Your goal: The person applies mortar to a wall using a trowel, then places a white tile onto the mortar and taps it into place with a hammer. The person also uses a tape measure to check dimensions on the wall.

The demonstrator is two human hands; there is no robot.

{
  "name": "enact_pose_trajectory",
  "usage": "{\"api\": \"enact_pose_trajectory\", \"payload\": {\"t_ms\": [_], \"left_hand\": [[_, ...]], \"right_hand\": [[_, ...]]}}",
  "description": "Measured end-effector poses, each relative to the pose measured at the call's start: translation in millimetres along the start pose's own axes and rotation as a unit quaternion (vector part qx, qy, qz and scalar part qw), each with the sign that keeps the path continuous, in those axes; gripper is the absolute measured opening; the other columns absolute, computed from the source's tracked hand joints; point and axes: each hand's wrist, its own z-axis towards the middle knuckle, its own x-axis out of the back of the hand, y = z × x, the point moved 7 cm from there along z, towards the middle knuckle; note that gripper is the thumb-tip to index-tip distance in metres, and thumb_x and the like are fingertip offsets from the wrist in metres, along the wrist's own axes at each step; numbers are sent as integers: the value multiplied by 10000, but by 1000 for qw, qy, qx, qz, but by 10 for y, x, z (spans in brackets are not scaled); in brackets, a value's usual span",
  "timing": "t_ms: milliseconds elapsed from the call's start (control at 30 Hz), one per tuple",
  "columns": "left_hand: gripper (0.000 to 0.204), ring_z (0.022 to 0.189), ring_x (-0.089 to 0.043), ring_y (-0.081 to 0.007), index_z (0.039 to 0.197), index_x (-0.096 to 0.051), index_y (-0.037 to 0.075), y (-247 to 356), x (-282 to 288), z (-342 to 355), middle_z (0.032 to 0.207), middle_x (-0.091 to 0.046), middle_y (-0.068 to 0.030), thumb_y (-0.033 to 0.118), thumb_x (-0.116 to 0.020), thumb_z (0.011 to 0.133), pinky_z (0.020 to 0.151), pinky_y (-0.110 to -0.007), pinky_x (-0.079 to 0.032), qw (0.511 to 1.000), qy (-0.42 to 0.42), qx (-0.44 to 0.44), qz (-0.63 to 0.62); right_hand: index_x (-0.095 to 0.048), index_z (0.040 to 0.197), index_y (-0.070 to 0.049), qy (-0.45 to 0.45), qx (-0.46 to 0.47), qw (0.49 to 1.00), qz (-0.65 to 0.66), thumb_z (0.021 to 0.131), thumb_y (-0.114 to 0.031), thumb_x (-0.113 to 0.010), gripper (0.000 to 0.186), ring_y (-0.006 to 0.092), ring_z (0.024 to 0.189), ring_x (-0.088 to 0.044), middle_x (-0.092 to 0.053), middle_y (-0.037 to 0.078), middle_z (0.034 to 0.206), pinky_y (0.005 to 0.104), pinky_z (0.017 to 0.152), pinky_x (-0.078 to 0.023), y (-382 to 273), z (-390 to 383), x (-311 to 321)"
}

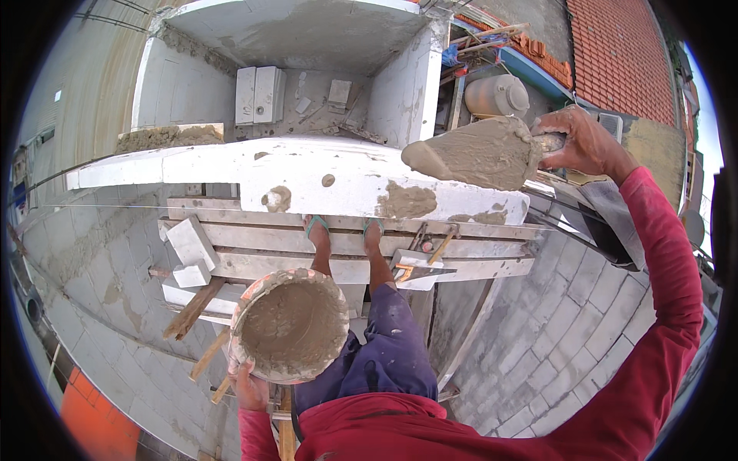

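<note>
Wet grey mortar fills part of a round bucket (344,355), which my left hand (250,386) grips by its rim at the lower left. My right hand (573,142) is closed around the handle of a trowel (550,144) at the upper right. A thick layer of mortar (477,150) covers the trowel blade, which points left over the right part of a white block wall (323,165). Several mortar smears (405,200) mark the wall's near face and top. The blade itself is hidden under the mortar.
I stand on a scaffold of wooden planks (277,238). White blocks (192,244) lie on its left, and a handsaw (430,272) with other tools rests on its right. A taut string (115,205) runs along the wall. Beyond stand stacked blocks (259,96) and a tank (496,96).
</note>
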Motion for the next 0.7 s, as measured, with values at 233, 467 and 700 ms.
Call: {"api": "enact_pose_trajectory", "payload": {"t_ms": [233,467,700], "left_hand": [[502,1199,-610,-239,1352,-583,-6,-636,2,210,1312,-634,-107,-19,-536,852,1070,-401,-454,997,47,62,0],[491,1172,-613,-234,1343,-568,-35,-894,-288,413,1301,-629,-121,12,-545,855,1057,-380,-454,996,30,68,47],[474,1226,-594,-245,1370,-540,-23,-1174,-314,509,1345,-607,-142,26,-552,899,1061,-385,-466,992,11,121,38]], "right_hand": [[-743,1141,-102,-39,52,993,-94,738,-480,-838,560,360,1020,-641,-692,181,966,463,918,-492,795,672,-419],[-738,1136,-122,-117,55,983,-133,751,-477,-826,531,346,966,-676,-720,143,967,457,861,-511,1114,1090,-1123],[-710,1181,-154,-228,76,930,-278,908,-334,-692,328,296,952,-703,-727,89,1046,435,801,-536,914,1160,-1776]]}}
